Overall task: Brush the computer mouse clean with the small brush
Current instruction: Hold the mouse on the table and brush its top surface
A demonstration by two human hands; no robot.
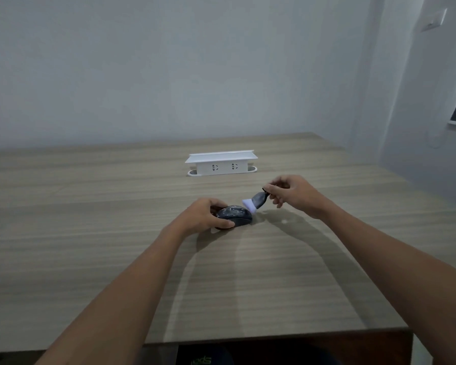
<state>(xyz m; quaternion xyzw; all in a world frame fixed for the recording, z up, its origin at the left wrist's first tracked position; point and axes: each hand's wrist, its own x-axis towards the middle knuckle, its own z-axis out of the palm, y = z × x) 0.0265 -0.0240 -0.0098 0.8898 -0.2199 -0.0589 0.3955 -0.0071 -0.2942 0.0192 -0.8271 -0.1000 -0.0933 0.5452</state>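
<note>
wood-grain desk [90, 233], socket box [221, 164], pale wall [169, 61]

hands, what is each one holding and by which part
The right hand pinches the small brush by the far end of its dark handle, bristles pointing at the mouse. The left hand steadies the mouse, its grip around the left side.

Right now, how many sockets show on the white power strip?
2, side by side on the front face of the power strip: left socket, right socket. Other faces are hidden.
</note>
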